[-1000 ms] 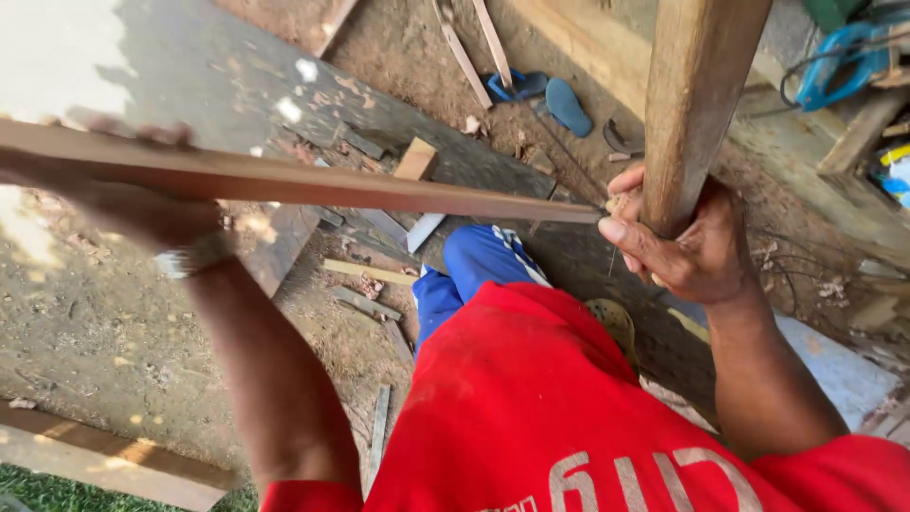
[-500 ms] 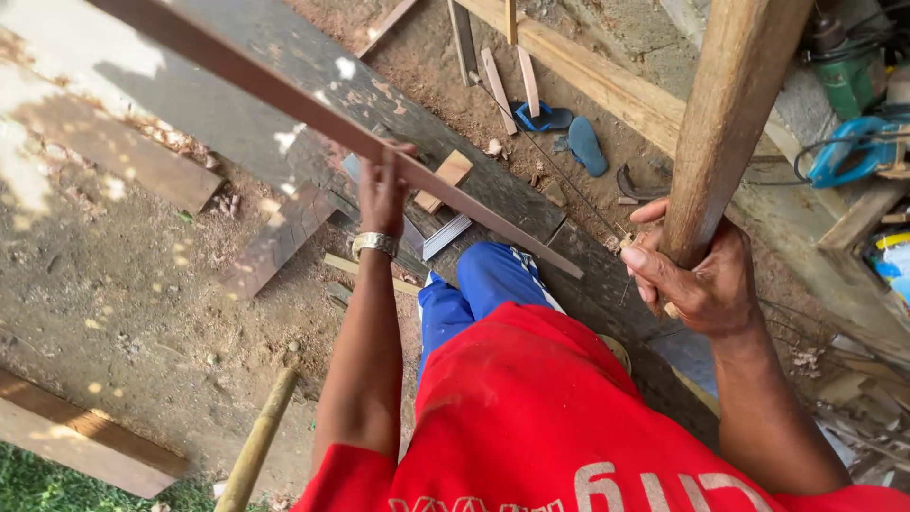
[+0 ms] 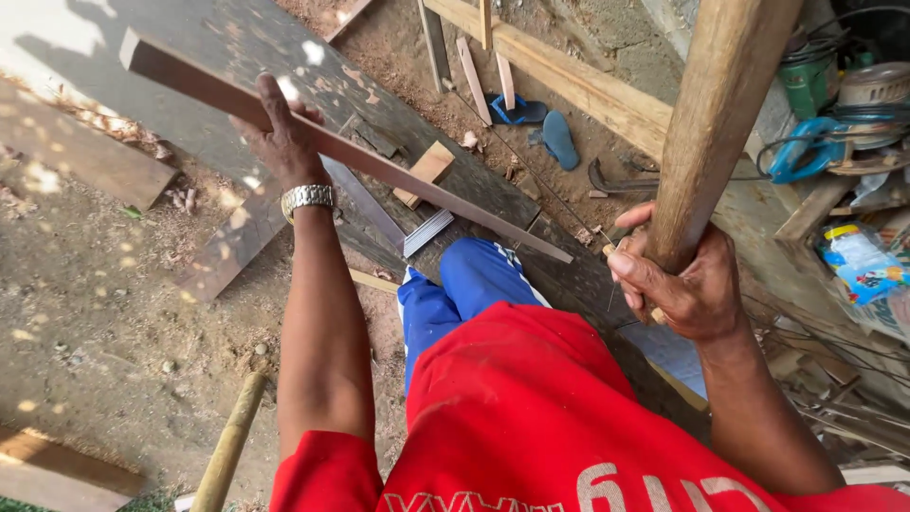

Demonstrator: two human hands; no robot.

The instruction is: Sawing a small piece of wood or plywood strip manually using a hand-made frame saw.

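The left hand (image 3: 284, 137) is wrapped around a long thin wooden strip (image 3: 379, 171), fingers curled over its upper edge, with a metal wristwatch (image 3: 308, 197) just below on the wrist. The strip runs from its squared end at about 10 o'clock in the view down toward 3 o'clock, where its far end stops just beside the right hand (image 3: 678, 284). That hand is closed tight around a thick round wooden post (image 3: 711, 133), which rises tilted toward 1 o'clock and out of the top of the view. Whether the strip's end touches the post or the right hand cannot be told.

Below the arms, the person's red shirt (image 3: 531, 417) fills the 6 o'clock part of the view, with blue trousers (image 3: 464, 289) above it. The ground is bare dirt (image 3: 95, 313) strewn with scraps. A wide dark plank (image 3: 246, 38) lies under the strip, and a small light wooden block (image 3: 425, 171) rests on it near the middle. At 12 o'clock a pair of blue sandals (image 3: 545, 123) lies beside a long pale beam (image 3: 578, 85). At 2 o'clock a blue-handled tool (image 3: 801, 156) sits among clutter, with a colourful bag (image 3: 863, 265) at 3 o'clock. A pale round wooden handle (image 3: 230, 446) lies on the dirt at 7 o'clock.
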